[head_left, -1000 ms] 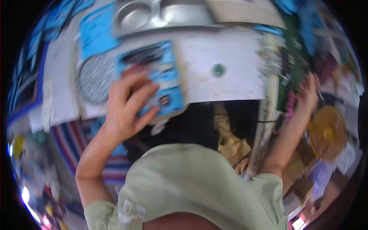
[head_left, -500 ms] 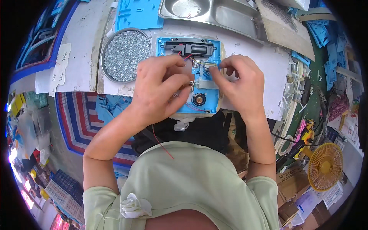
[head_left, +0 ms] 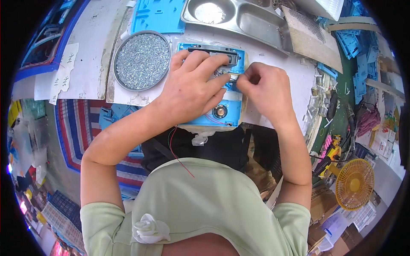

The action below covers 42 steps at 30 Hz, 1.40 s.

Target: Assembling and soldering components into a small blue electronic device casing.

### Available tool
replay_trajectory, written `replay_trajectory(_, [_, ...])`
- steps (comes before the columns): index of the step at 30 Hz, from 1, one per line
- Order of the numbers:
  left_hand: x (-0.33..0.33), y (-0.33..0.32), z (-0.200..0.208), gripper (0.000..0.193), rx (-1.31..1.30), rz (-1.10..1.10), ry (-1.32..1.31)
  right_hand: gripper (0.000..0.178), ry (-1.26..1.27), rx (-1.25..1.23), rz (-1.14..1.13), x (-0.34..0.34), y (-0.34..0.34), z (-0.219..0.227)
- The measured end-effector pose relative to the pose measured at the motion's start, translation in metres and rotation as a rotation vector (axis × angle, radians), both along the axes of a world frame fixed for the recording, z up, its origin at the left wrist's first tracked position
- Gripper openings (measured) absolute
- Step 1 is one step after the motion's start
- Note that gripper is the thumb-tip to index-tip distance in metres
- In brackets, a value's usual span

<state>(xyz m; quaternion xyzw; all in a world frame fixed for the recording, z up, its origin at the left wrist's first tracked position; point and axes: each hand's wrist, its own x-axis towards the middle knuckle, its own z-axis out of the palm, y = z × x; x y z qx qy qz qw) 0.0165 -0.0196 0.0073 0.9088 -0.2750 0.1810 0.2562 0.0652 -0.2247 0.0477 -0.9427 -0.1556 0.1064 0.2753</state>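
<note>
Blue plastic panel (head_left: 222, 112) lies flat under both my hands at the bench edge. Left hand (head_left: 192, 87) presses on it, fingers spread. Right hand (head_left: 265, 87) pinches a small metal part (head_left: 233, 78) at its fingertips. Round tray of screws (head_left: 142, 60) sits left of the grip; steel tray (head_left: 239, 17) beyond.

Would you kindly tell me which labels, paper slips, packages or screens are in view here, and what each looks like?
Paper slip: left on the white bench, beside the round tray of screws; torn white strip with dark handwriting.
Cardboard boxes: lower right, below the yellow fan; brown, partly hidden.
Screens: none visible.
</note>
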Motion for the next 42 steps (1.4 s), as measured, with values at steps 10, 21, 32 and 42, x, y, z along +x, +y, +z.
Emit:
replay_trajectory(10, [-0.001, 0.0, -0.005, 0.034, 0.012, 0.003, 0.006, 0.021, -0.284, -0.395, 0.343, 0.002, 0.021, 0.009])
replay_trajectory(21, [-0.001, 0.003, -0.005, 0.031, -0.196, 0.027, -0.028, 0.025, 0.099, 0.235, -0.061, -0.005, -0.006, -0.011])
replay_trajectory(32, [-0.004, 0.001, 0.006, 0.044, 0.025, 0.041, 0.072, 0.019, -0.217, 0.22, -0.221, -0.024, 0.018, -0.038])
replay_trajectory(42, [0.003, -0.009, 0.015, 0.05, 0.156, 0.042, 0.133, 0.015, -0.29, 0.493, -0.47, 0.078, -0.109, 0.013])
